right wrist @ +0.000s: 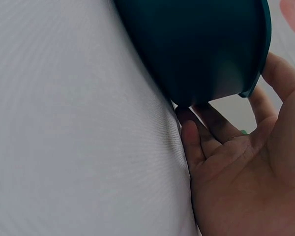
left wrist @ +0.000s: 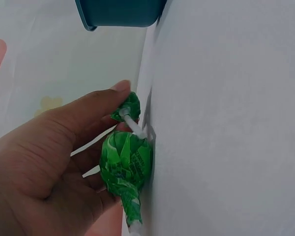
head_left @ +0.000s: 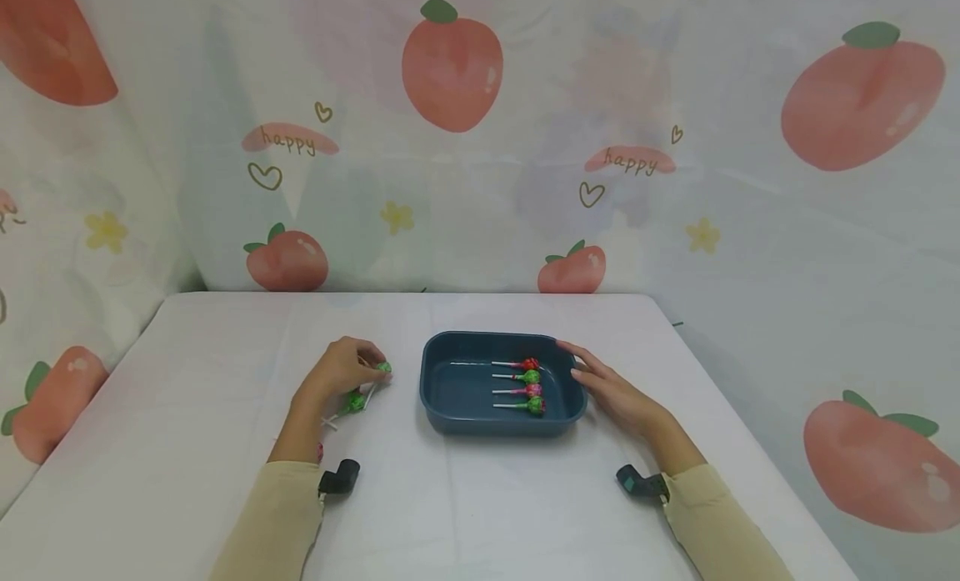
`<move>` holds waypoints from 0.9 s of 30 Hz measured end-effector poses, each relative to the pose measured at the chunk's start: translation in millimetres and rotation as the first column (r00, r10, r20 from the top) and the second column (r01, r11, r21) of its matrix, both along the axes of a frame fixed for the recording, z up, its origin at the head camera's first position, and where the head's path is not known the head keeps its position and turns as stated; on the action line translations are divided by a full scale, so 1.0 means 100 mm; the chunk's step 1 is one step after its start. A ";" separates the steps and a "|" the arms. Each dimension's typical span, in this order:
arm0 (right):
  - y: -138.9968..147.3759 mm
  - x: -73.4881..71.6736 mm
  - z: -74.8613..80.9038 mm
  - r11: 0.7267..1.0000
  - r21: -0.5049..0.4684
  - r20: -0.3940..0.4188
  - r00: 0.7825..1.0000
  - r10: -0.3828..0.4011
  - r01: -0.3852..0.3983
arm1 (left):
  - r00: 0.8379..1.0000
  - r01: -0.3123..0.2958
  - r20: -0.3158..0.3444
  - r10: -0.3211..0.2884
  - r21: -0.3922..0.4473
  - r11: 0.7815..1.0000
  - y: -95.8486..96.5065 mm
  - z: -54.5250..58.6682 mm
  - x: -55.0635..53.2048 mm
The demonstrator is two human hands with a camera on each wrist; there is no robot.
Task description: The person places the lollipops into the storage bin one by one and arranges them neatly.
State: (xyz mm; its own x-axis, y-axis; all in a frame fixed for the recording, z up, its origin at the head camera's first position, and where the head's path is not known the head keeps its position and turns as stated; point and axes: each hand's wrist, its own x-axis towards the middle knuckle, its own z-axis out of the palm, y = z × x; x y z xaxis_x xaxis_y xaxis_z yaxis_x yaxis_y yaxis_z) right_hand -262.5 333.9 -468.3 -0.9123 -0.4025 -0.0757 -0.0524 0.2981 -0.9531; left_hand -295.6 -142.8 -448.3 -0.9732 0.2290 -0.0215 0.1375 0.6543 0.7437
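My left hand [head_left: 343, 369] pinches a green-wrapped lollipop [head_left: 384, 368] by its candy end, left of the blue rectangular box; its white stick slants down. Beneath that hand another green lollipop [head_left: 354, 401] lies on the table, large in the left wrist view [left wrist: 125, 160]. A pink wrapper [head_left: 320, 452] shows partly behind the left forearm. At the right end of the box [head_left: 502, 428], my right hand [head_left: 618, 398] holds the wall, thumb at the rim and other fingers against the outside. Inside, several lollipops [head_left: 532, 390] lie in a column, sticks pointing left.
A white cloth covers the table [head_left: 465, 514]. Behind it hangs a fruit-printed curtain [head_left: 480, 189], which also runs along the left and right sides. Black wrist cameras [head_left: 340, 478] sit at both sleeve cuffs.
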 end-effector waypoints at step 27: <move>0.00 0.00 -0.02 1.000 -0.017 -0.016 1.000 0.013 -0.013 | 0.967 0.105 -0.230 -0.106 -0.016 0.994 0.37 0.33 0.08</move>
State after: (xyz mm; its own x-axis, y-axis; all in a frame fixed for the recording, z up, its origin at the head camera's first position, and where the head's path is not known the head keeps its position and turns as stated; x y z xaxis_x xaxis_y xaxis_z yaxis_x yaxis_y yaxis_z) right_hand -262.5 334.3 -470.7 -0.9080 -0.4154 -0.0542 -0.0713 0.2807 -0.9571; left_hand -287.9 -106.0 -414.9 -0.9223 0.3311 0.1994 0.3733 0.6295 0.6814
